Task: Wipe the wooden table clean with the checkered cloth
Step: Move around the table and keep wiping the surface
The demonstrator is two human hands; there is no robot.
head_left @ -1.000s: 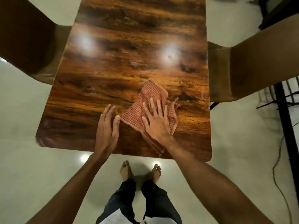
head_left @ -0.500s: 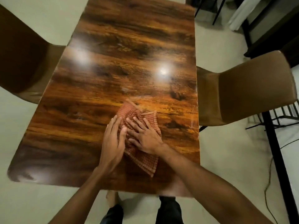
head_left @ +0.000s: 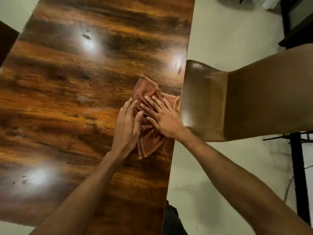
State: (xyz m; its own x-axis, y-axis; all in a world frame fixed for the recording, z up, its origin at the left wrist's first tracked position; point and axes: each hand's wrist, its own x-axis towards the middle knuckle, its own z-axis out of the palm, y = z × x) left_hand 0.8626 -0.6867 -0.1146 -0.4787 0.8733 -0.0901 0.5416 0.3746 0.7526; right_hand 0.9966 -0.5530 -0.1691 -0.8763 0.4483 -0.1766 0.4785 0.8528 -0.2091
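The red-and-white checkered cloth (head_left: 147,90) lies bunched on the glossy wooden table (head_left: 71,102), close to the table's right edge. My right hand (head_left: 163,116) presses flat on the cloth's middle with fingers spread. My left hand (head_left: 126,125) lies flat beside it, fingers on the cloth's left part and the heel of the hand on bare wood. The two hands touch over the cloth. A corner of the cloth sticks out below the hands, another above them.
A brown chair (head_left: 245,99) stands right against the table's right edge, its seat level with my hands. Pale tiled floor (head_left: 216,192) runs to the right. Dark furniture legs (head_left: 298,167) and a cable are at far right. Another dark chair back (head_left: 6,39) shows at far left.
The cloth and both hands have slid right and farther along the table, now near its right edge. My left hand moved from bare wood onto the cloth. The camera moved closer.
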